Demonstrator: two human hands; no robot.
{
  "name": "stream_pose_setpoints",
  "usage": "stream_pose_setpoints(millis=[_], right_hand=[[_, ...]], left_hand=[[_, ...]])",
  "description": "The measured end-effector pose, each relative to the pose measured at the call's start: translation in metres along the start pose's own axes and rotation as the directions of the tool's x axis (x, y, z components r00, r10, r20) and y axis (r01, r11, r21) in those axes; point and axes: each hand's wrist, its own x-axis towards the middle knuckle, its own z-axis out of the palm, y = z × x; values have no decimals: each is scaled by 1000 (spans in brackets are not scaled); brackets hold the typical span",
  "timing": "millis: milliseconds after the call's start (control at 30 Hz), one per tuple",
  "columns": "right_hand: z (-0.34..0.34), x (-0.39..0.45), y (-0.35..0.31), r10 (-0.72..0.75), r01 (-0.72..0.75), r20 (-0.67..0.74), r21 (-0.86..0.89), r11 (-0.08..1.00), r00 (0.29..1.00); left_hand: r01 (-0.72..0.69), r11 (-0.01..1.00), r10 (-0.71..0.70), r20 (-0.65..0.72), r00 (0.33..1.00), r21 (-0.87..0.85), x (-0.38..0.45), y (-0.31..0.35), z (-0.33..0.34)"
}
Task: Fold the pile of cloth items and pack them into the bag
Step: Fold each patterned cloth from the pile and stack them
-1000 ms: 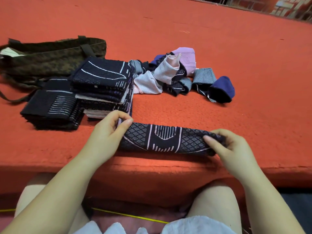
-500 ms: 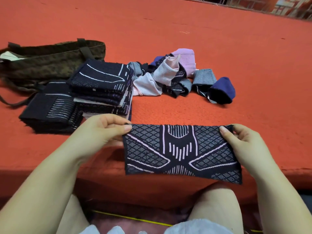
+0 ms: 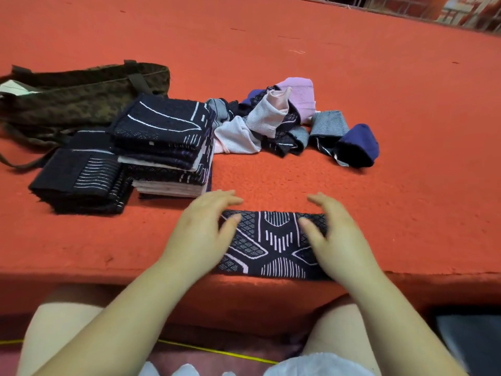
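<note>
A dark patterned cloth [image 3: 271,244] lies flat at the near edge of an orange table [image 3: 352,90]. The left hand [image 3: 202,234] and right hand [image 3: 334,237] rest on its ends, fingers relaxed, gripping nothing. Folded stacks [image 3: 160,147], an unfolded pile [image 3: 271,120] and a bag [image 3: 81,96] lie beyond.

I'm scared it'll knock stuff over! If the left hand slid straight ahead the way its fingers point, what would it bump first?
Probably bare red carpet first; farther along, maybe the unfolded cloth pile. The left hand points up and rightward, seemingly missing the folded stack.
</note>
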Motion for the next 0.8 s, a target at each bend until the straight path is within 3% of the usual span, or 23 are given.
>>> stream_pose_setpoints(millis=[67, 133, 200, 367, 467, 600, 800], right_hand=[[16, -9, -10, -77, 80, 171, -7, 997, 982], [30, -16, -10, -71, 89, 308, -44, 995, 949], [37, -20, -3, -29, 80, 344, -134, 988, 939], [29, -17, 17, 139, -70, 231, -282, 957, 963], [27, -18, 15, 153, -82, 247, -275, 958, 957], [32, -24, -1, -3, 47, 317, -131, 990, 949], [53, -39, -34, -252, 255, 408, 49, 966, 878]], left_hand=[[-103, 988, 78, 216, 973, 111, -4, 5, 10], [-124, 959, 14, 396, 918, 254, -7, 0, 20], [-114, 932, -70, 477, 876, 345, -8, -10, 20], [-159, 922, -31, 478, 878, 352, -13, -35, 8], [-229, 947, 107, 450, 887, 226, -19, -44, 2], [-193, 977, 212, 394, 894, -88, -27, -57, -7], [-111, 969, 186, 352, 917, -221, -36, -70, -20]])
